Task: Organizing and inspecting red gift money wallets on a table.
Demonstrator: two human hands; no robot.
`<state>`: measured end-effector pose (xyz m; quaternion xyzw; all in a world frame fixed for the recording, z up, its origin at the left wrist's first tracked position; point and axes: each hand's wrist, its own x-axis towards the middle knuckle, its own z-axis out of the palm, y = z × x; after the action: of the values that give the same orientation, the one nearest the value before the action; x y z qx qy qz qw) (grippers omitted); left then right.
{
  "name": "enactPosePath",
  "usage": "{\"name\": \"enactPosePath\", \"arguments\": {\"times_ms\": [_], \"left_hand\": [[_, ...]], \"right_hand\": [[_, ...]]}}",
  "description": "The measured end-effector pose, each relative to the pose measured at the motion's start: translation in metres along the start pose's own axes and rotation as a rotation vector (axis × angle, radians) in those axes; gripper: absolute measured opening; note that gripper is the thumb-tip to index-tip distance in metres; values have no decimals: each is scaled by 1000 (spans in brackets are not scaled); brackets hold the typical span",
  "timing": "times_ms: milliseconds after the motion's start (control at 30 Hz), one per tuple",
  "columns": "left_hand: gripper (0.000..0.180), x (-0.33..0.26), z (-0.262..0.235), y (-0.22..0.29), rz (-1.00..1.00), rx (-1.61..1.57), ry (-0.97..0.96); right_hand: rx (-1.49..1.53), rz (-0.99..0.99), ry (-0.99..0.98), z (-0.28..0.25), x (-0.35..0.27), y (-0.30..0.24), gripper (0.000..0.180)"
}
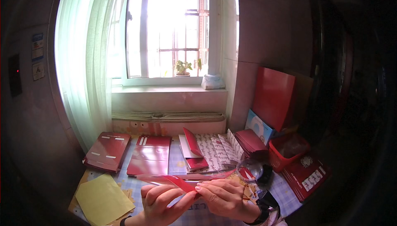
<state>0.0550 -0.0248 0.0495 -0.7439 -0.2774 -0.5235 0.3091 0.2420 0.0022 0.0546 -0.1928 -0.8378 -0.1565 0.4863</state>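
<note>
**Glossy red card (182,183) pinched between two bare hands**

At far left, a flat yellow sheet (101,199) of matte paper lies on the surface (134,193), covered in blue check. Behind it sits a thick, smooth, dark red stack (108,149), then a flatter red stack (149,153) with a satin sheen.

In front at centre, the card is held edge-on to the view. The left hand (163,203) has its fingers curled, closed on the card's near part; the right hand (223,197) pinches it just beside them. It looks light and springy, likely to crease under pressure and slip a little on its gloss. The edges seem the safest hold, thumb against fingertip.

Farther right are pleated patterned sheets (219,147), a clear round tub (249,170) of hard-looking plastic, a rigid red basket (289,147), and dark red folders (306,178).
</note>
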Motion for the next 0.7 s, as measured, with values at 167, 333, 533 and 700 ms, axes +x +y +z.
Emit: {"name": "enactPosePath", "arguments": {"times_ms": [167, 333, 533, 700], "left_hand": [[35, 5, -4, 3, 16, 75, -7], [28, 9, -13, -1, 77, 23, -131], [22, 6, -16, -19, -55, -153, -130], [21, -1, -13, -24, -134, -151, -89]], "right_hand": [[22, -49, 0, 5, -1, -1, 25], [19, 0, 20, 10, -3, 0, 27], [51, 50, 29, 25, -8, 15, 29], [92, -24, 18, 34, -14, 21, 31]]}}
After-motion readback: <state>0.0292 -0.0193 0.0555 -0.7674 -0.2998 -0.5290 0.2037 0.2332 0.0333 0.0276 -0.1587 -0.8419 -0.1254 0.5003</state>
